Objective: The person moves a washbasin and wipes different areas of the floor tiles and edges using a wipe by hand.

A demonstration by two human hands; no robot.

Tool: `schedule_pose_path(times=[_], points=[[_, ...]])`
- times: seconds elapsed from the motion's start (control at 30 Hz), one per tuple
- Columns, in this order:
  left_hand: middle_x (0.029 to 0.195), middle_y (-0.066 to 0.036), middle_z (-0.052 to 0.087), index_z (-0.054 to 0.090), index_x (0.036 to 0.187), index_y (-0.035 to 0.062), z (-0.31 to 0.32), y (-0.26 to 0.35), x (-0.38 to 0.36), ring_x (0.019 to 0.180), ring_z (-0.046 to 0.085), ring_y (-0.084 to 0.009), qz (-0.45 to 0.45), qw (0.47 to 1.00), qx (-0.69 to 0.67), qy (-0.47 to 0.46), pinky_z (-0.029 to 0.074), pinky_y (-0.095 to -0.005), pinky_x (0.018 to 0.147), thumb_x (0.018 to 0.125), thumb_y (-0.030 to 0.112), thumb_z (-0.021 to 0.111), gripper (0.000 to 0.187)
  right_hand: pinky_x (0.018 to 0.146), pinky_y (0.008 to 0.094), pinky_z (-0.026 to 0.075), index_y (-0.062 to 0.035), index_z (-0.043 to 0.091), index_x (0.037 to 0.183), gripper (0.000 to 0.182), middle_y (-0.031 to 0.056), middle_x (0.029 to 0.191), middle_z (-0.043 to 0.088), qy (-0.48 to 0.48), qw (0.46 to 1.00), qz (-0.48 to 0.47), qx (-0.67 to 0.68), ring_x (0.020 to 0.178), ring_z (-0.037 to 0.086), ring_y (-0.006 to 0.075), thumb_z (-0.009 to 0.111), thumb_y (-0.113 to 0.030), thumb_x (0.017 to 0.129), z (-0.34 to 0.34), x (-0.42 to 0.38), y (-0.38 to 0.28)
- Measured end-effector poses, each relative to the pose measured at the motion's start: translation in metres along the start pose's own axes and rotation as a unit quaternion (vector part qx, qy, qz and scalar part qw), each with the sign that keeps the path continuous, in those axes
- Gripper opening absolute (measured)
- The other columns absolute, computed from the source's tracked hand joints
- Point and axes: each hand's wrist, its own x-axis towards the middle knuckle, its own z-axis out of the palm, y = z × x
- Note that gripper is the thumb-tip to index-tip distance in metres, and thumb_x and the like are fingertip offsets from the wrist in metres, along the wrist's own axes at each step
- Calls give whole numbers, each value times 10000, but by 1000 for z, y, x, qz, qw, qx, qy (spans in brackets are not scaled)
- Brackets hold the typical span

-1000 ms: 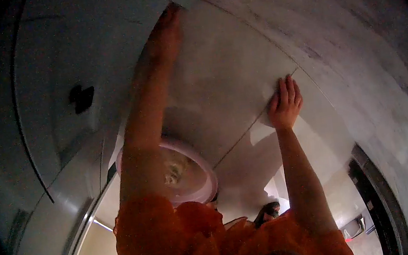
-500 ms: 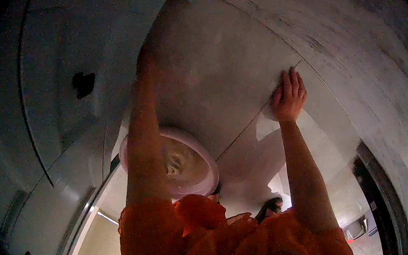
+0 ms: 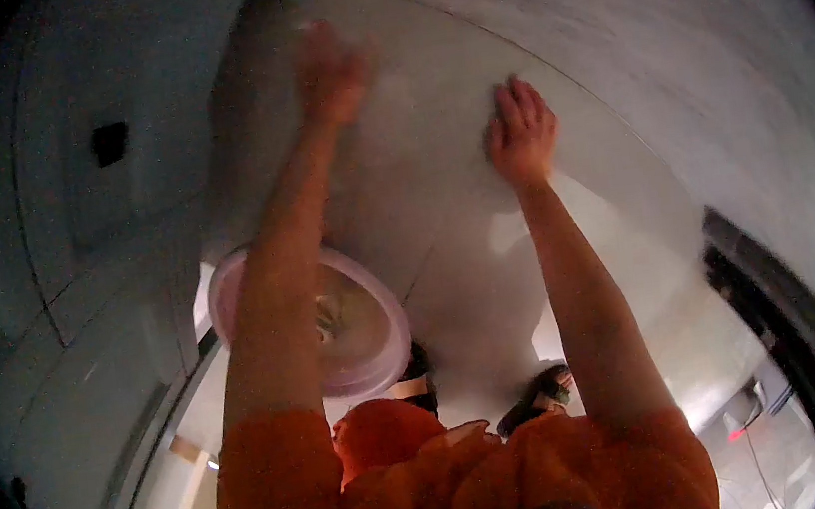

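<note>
My left hand (image 3: 332, 77) is over the far part of the grey tiled floor (image 3: 431, 191), smeared by motion. Its fingers and anything in them cannot be made out. To the right, my right hand (image 3: 523, 136) rests palm down on the floor with its fingers stretched out. A round pink basin (image 3: 391, 332) stands on the floor near my body, partly covered by my left forearm. Inside it is something pale that I cannot identify.
A dark panelled surface (image 3: 115, 248) with a small black patch (image 3: 111, 145) rises on the left. A pale streaked wall (image 3: 687, 62) curves along the right. My sandalled foot (image 3: 535, 401) stands near the basin. A dark door frame (image 3: 786, 312) is at lower right.
My left hand has come out of the shadow by the left panel, moving right and farther forward. My right hand stays on the floor, while the whole view has shifted a little.
</note>
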Motion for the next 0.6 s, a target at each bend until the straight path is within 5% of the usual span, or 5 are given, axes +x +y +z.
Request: schedule_pose_path(times=[0.17,0.33,0.5,0.57,0.6], points=[[1431,-168,252,279,1364,0,29,87,33,1345,180,-294,-45,996,-31,-68,147,-462,1074,859,443,428,688,993,371,327,-100,497,1221,379,96,1275,482,19,968,10,249,1185,432,278,502,-85,842,17,-1,19],[1484,-118,94,162,1405,39,12,258,-133,1366,78,-306,188,937,-120,-270,109,-485,1080,822,413,511,776,991,362,347,-43,506,1202,340,137,1246,505,131,897,246,344,1167,462,267,475,-95,868,-79,-89,55],[1455,-121,207,219,1389,59,15,232,-208,1344,183,-289,280,845,-264,-373,172,-440,1078,830,233,502,650,977,363,368,-92,520,1199,346,107,1231,516,30,939,230,252,1149,473,283,513,-66,855,-115,-180,84],[1404,-133,315,259,1369,51,-41,231,-170,1289,307,-284,51,818,-345,-458,253,-394,1053,819,146,513,613,975,366,373,-109,524,1195,362,98,1227,518,6,962,156,224,1137,477,292,544,-61,837,-117,-178,77],[1365,-134,370,298,1349,53,-49,216,-164,1251,361,-289,129,873,-342,-323,296,-386,1026,816,124,522,583,974,368,375,-118,527,1193,372,94,1225,519,-6,970,113,215,1131,478,296,560,-59,828,-113,-171,72]])
